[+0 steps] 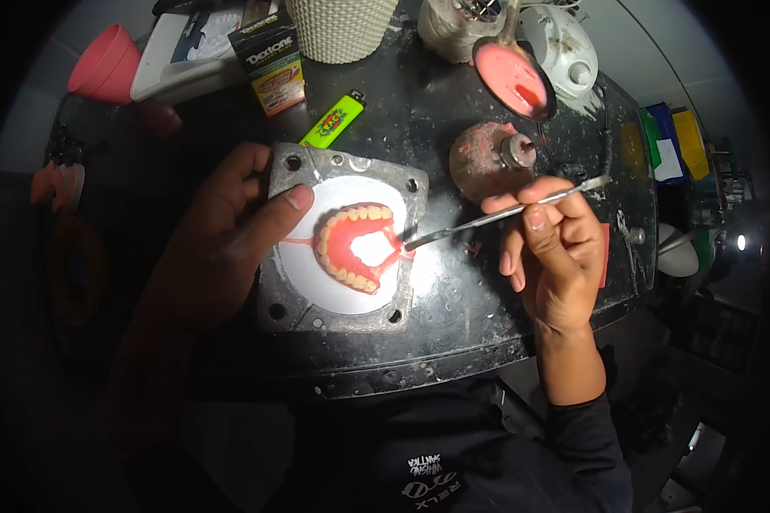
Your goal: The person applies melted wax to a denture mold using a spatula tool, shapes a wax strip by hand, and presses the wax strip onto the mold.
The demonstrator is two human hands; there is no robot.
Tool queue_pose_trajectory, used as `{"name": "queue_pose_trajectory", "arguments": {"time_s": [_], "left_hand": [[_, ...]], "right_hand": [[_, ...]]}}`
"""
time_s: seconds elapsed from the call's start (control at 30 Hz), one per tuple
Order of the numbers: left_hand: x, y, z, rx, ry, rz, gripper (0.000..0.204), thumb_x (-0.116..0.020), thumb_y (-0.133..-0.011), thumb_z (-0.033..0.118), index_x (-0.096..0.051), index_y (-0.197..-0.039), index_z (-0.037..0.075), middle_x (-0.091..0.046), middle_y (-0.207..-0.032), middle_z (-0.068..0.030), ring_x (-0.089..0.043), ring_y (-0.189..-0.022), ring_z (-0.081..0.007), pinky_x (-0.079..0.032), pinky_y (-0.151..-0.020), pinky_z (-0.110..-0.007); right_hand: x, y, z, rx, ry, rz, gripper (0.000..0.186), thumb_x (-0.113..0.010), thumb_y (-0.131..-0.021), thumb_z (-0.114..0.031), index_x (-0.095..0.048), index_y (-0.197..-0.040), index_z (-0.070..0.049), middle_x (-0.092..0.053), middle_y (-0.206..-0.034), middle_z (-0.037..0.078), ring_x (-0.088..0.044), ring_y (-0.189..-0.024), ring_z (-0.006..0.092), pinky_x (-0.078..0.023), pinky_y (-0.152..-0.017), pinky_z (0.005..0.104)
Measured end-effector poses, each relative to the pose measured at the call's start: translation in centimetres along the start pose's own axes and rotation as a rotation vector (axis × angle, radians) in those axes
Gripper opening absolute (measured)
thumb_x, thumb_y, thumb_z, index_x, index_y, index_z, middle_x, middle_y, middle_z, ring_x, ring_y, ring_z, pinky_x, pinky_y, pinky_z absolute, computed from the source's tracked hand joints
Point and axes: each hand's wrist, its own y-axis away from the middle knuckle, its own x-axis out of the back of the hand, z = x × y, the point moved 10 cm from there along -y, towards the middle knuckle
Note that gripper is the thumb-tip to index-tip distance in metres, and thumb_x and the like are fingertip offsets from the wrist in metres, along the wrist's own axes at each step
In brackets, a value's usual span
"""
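Hands (pixel 565 248) work over a spattered black table (pixel 479 321) near pale walls (pixel 659 51)

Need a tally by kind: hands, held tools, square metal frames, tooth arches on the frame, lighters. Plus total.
Hands: 2, left hand and right hand
Held metal tool: 1
Square metal frame: 1
Tooth arch: 1
Green lighter: 1
Total: 6

Person's L hand (pixel 218 227) grips square metal frame (pixel 280 318), thumb over white disc (pixel 298 280) inside; pink arch w/ teeth (pixel 337 236) sits on disc. R hand (pixel 565 244) holds thin metal tool (pixel 483 221), tip at arch's open end. Green lighter (pixel 334 120) just beyond frame, box (pixel 269 68) behind; stained round jar (pixel 477 167) & pink-coated pan (pixel 500 73) up R, blk table (pixel 462 321).
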Motion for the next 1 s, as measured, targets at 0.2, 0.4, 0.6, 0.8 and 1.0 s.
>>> {"name": "queue_pose_trajectory", "arguments": {"time_s": [0.2, 0.4, 0.6, 0.8, 1.0], "left_hand": [[0.1, -0.2, -0.4, 0.021, -0.010, -0.001, 0.028, -0.062, -0.104, 0.015, -0.054, -0.125, -0.001, -0.072, -0.109, -0.0119, -0.066, -0.099, -0.0110, -0.053, -0.086, -0.028], [0.1, -0.1, -0.3, 0.006, 0.006, 0.002, 0.030, -0.062, -0.104, 0.016, -0.054, -0.127, -0.002, -0.072, -0.109, -0.0128, -0.066, -0.100, -0.0120, -0.053, -0.088, -0.029], [0.0, -0.1, -0.2, 0.013, -0.002, 0.006, 0.032, -0.062, -0.104, 0.015, -0.053, -0.128, -0.003, -0.072, -0.110, -0.0134, -0.066, -0.101, -0.0121, -0.053, -0.088, -0.029], [0.0, -0.1, -0.2, 0.011, 0.003, -0.003, 0.031, -0.061, -0.104, 0.015, -0.053, -0.128, -0.003, -0.072, -0.110, -0.0137, -0.067, -0.101, -0.0122, -0.053, -0.088, -0.029], [0.1, 0.1, -0.1, 0.017, -0.016, 0.000, 0.030, -0.062, -0.105, 0.015, -0.053, -0.127, -0.003, -0.072, -0.110, -0.0135, -0.066, -0.101, -0.0121, -0.053, -0.089, -0.029]], "right_hand": [[0.2, -0.2, 1.5, -0.086, 0.005, 0.032, 0.013, -0.054, -0.106, -0.003, -0.060, -0.116, 0.003, -0.074, -0.108, 0.027, -0.062, -0.058, 0.0112, -0.045, -0.046, 0.0191], [0.0, -0.4, 1.7, -0.100, 0.028, 0.042, 0.013, -0.055, -0.107, -0.004, -0.061, -0.116, 0.003, -0.074, -0.107, 0.026, -0.062, -0.058, 0.0106, -0.044, -0.045, 0.0190], [-0.6, -0.5, 1.7, -0.086, 0.060, 0.063, 0.015, -0.054, -0.107, -0.007, -0.061, -0.117, 0.002, -0.074, -0.108, 0.025, -0.058, -0.054, 0.0094, -0.042, -0.044, 0.0189], [-0.4, -0.4, 1.6, -0.092, 0.085, 0.056, 0.015, -0.056, -0.107, -0.008, -0.062, -0.117, 0.002, -0.074, -0.107, 0.024, -0.057, -0.054, 0.0084, -0.040, -0.044, 0.0184], [2.1, -0.4, 0.2, -0.036, 0.056, 0.118, 0.015, -0.056, -0.107, -0.010, -0.062, -0.114, 0.002, -0.075, -0.103, 0.022, -0.056, -0.053, 0.0083, -0.038, -0.043, 0.0180]]}}
